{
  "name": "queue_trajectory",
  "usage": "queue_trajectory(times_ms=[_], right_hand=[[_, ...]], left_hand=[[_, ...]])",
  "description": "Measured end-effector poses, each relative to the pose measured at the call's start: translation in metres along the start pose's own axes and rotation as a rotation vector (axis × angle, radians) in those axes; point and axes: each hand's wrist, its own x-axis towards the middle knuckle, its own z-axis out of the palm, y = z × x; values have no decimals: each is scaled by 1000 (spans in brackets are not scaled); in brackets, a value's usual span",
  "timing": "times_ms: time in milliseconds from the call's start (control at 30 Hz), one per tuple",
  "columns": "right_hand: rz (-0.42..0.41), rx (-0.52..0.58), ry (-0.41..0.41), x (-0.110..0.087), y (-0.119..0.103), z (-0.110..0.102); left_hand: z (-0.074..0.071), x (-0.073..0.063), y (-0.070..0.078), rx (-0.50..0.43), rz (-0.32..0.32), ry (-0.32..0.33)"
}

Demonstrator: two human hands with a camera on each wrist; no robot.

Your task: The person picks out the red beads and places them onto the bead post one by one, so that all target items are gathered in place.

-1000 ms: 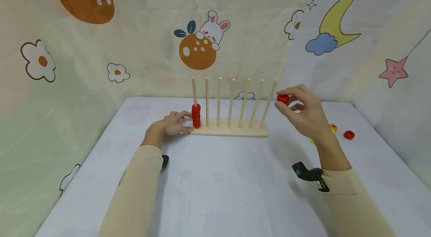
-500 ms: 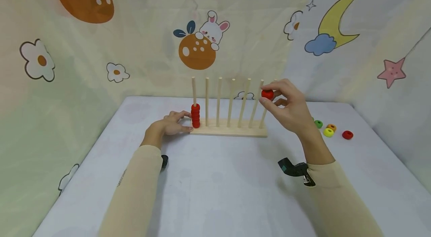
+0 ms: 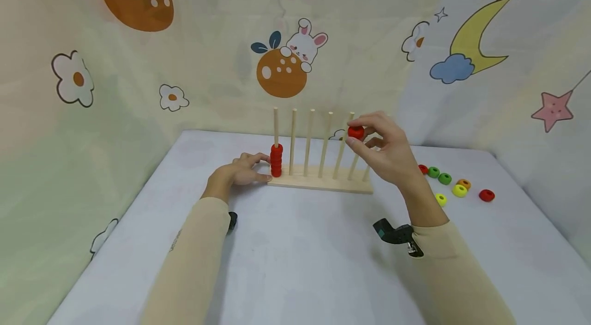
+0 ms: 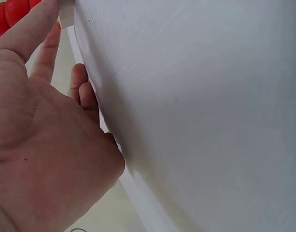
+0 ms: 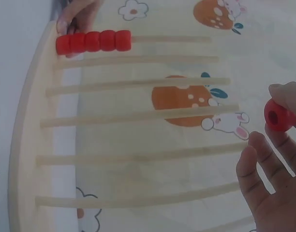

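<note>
In the head view, a wooden peg rack (image 3: pixel 323 183) stands upright, with a row of thin pegs along its base. Red beads (image 3: pixel 276 161) are stacked on its leftmost peg. My left hand (image 3: pixel 242 171) holds the left end of the base, thumb in front and fingers behind; its thumb (image 4: pixel 29 31) reaches the wood in the left wrist view. Between thumb and fingertips, my right hand (image 3: pixel 388 153) pinches a single red bead (image 3: pixel 355 132), raised near the tops of the right-hand pegs. The bead's hole shows in the right wrist view, and the bead (image 5: pixel 277 116) is off the pegs.
Loose beads lie on the white table right of the rack: green beads (image 3: pixel 445 178), yellow beads (image 3: pixel 459 190), an orange bead (image 3: pixel 464 183) and a red bead (image 3: pixel 487 195). Behind the table hangs a patterned cloth (image 3: pixel 212 58).
My right hand has carried the red bead leftward, from beyond the rack's right end to over the right-hand pegs. My left hand stays at the base. The head view has shifted slightly.
</note>
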Motion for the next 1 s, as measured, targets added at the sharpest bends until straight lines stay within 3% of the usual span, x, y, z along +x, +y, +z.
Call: queue_trajectory(times_ms=[167, 467, 1000], right_hand=[[-11, 9, -10, 3, 2, 8], [-34, 86, -14, 10, 30, 23], [-99, 188, -77, 29, 16, 51]], left_hand=[[0, 0, 3, 1, -4, 2], [0, 0, 5, -3, -9, 9], [2, -1, 3, -9, -30, 12]])
